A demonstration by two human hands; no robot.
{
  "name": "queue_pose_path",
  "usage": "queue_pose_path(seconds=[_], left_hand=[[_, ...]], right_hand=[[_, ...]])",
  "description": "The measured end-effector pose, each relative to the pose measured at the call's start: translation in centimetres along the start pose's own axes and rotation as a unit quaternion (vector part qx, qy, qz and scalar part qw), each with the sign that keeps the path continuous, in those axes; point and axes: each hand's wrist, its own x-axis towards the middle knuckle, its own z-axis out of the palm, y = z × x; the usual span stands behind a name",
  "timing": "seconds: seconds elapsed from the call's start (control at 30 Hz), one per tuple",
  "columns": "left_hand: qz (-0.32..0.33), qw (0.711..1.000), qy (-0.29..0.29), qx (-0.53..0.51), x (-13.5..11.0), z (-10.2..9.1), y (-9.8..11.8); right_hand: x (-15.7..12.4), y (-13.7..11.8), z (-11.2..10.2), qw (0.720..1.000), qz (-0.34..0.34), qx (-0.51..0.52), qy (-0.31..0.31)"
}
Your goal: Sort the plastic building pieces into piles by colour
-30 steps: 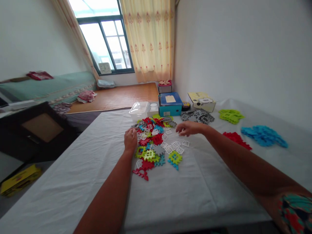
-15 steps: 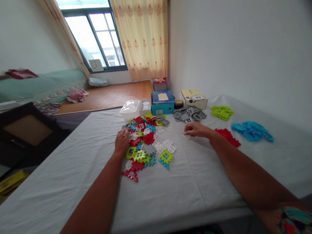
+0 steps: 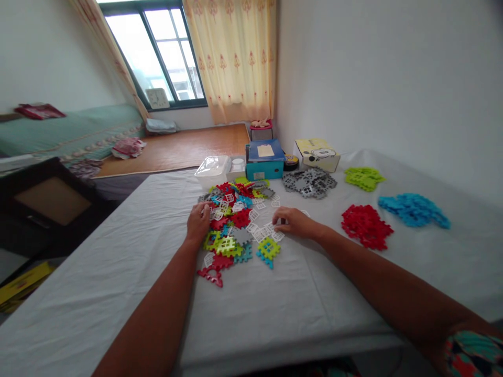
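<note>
A mixed heap of plastic interlocking building pieces (image 3: 240, 219) in red, green, grey, blue and white lies on the cloth-covered table. At its left edge is my left hand (image 3: 198, 222), fingers bent in and touching the heap; whether a piece is in them is hidden. To the right of the heap, my right hand (image 3: 294, 222) reaches over white window-shaped pieces (image 3: 259, 232), its fingers curved and a little apart, with nothing visible in them. One white window piece (image 3: 305, 213) lies behind that hand. A green square piece (image 3: 269, 248) rests on a blue one just in front.
Sorted piles stand to the right: grey pieces (image 3: 310, 182), green pieces (image 3: 363, 178), red pieces (image 3: 367, 226) and blue pieces (image 3: 413, 210). Along the back are a clear plastic container (image 3: 212, 170), a blue box (image 3: 264, 168) and a yellow-and-white box (image 3: 317, 155).
My right hand has moved left to the loose white pieces, letting go of a white window piece on the cloth. My left hand stays at the heap. The view has shifted slightly.
</note>
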Motion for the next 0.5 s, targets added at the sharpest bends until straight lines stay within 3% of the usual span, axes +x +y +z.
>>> queue_pose_path(seconds=[0.33,0.5], left_hand=[[-0.016,1.0,-0.008,-0.002,0.0,0.1,-0.2],[-0.025,1.0,-0.005,0.001,-0.1,0.0,-0.3]], right_hand=[[0.1,-0.1,0.1,0.999,0.047,-0.02,0.018],[-0.8,1.8,-3.6,0.995,0.058,0.042,0.062]])
